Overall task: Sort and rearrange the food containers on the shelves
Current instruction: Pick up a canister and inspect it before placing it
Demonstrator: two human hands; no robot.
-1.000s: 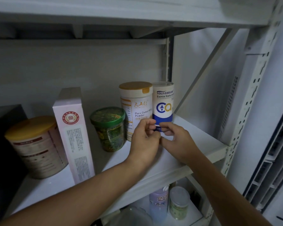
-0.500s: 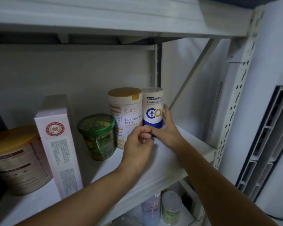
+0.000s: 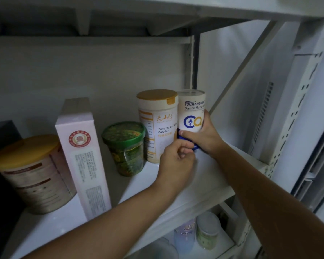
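Five containers line the white metal shelf board in the head view: a wide tin with a yellow lid, a tall pale pink carton, a clear tub with a green lid showing green and yellow contents, a cream canister with a gold lid, and a white-and-blue cylindrical canister at the right end, touching the cream one. The right hand wraps around the white-and-blue canister's lower part. The left hand is curled at its blue base; whether it grips cannot be told. Bare board runs rightward to the perforated white upright.
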